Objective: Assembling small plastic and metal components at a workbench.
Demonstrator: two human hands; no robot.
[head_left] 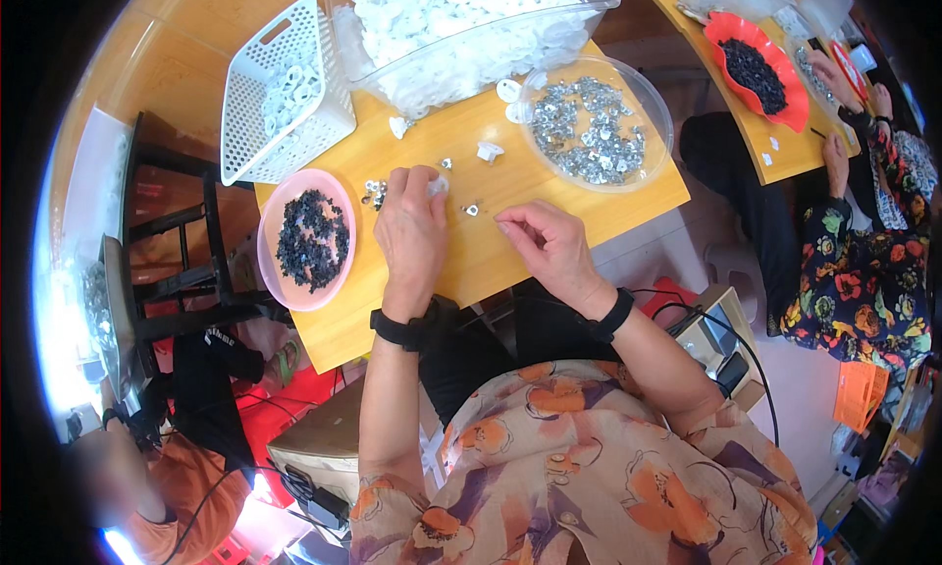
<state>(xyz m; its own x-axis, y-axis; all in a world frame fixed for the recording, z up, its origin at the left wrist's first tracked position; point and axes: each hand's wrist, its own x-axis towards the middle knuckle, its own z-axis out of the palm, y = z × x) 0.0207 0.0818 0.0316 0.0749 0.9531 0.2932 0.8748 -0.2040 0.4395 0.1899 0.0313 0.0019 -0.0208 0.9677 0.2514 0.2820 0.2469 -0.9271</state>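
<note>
White plastic piece (439, 186), small, pinched between the thumb and fingers of a person's left hand (412, 236), over a yellow wooden table (478, 263). It sits at one o'clock of that hand, right at the fingertips of the grip. The right hand (552, 241), at three o'clock of the left, has thumb and forefinger curled close; whether it holds anything is too hidden to tell. One piece seems in work, with plenty left: from the left hand, a clear bin (587, 10) of white parts (461, 25) just past twelve, a white basket (336, 108) of pale parts (292, 84) at eleven, a pink bowl (268, 236) of dark bits (312, 241) at nine, and a round tub (652, 108) of metal parts (589, 128) at two. Which are finished is unclear.
</note>
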